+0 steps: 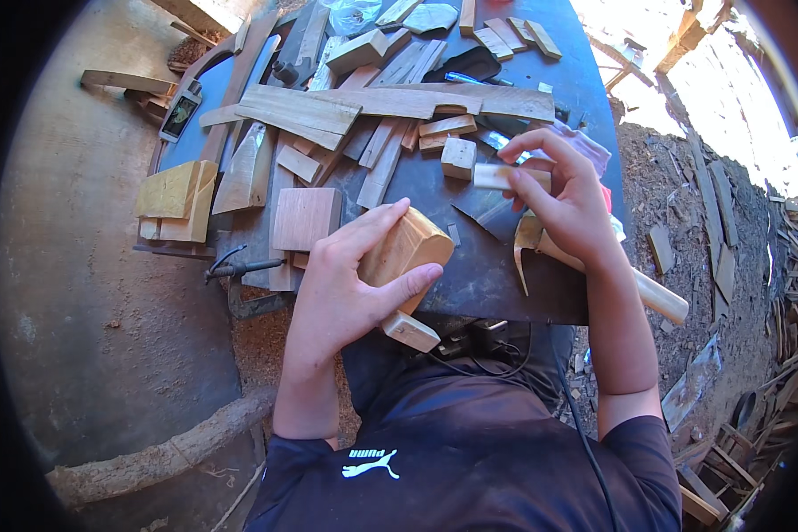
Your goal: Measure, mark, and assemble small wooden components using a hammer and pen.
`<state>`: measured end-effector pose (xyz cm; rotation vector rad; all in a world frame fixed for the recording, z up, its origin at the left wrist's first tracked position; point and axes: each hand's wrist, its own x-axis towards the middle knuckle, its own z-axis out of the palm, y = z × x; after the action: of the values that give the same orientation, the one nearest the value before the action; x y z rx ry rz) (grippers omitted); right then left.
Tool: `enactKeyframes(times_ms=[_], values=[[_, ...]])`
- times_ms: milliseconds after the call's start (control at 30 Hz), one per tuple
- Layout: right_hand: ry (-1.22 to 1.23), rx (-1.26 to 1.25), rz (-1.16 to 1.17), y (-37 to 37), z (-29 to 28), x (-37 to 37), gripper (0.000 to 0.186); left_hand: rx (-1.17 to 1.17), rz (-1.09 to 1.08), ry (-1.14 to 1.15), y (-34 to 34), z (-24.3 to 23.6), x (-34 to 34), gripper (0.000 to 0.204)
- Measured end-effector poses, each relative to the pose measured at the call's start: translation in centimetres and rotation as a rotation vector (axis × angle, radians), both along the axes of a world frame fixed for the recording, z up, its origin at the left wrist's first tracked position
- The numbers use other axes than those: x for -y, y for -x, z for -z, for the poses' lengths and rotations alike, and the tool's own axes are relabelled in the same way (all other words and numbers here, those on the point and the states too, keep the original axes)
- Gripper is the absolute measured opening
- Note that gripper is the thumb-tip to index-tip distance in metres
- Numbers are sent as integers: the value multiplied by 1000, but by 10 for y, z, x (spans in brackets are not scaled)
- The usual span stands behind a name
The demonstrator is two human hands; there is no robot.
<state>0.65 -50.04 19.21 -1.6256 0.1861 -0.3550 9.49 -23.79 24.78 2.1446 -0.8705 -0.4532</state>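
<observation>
My left hand (332,275) is wrapped round a thick, yellowish wooden block (412,248) just above the table's near edge. A smaller wood piece (410,330) juts out below that block; whether the two are joined I cannot tell. To the right, my right hand (559,182) pinches a small, pale flat piece of wood (495,176) between thumb and fingers. Beneath the right forearm lies a tool with a curved metal head (528,244) and a wooden handle (661,297). A small wooden cube (458,158) sits just left of the pinched piece.
Wood offcuts and long boards (301,115) are heaped across the dark blue table (505,297). A pinkish block (306,219) stands left of my left hand, near a clamp (244,266). A phone-like device (182,113) rests at the far left. Cables (576,417) hang at my front.
</observation>
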Motion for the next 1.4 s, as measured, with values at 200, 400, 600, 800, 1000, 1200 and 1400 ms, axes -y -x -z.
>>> enactKeyframes(times_ms=[200, 400, 600, 800, 1000, 1200, 1400], values=[[-493, 132, -378, 10, -9, -18, 13, -421, -166, 67, -1, 0, 8, 80], [-404, 132, -311, 8, -4, -22, 14, -522, -135, 181, -9, 18, 0, 82], [592, 109, 428, -3, 1, 12, 10, -620, -55, 183, -15, 20, -36, 77], [702, 40, 372, -6, 7, 8, 12, -702, -23, 198, 2, 34, -42, 75], [889, 59, 315, -25, 0, -5, 14, -725, -98, 242, 10, 54, -37, 66], [1172, -192, 144, -80, -22, 42, 15, -675, 38, 243, 0, 66, -25, 77], [1192, -257, 67, -114, 0, 48, 17, -645, 43, 272, -5, 75, -33, 85]])
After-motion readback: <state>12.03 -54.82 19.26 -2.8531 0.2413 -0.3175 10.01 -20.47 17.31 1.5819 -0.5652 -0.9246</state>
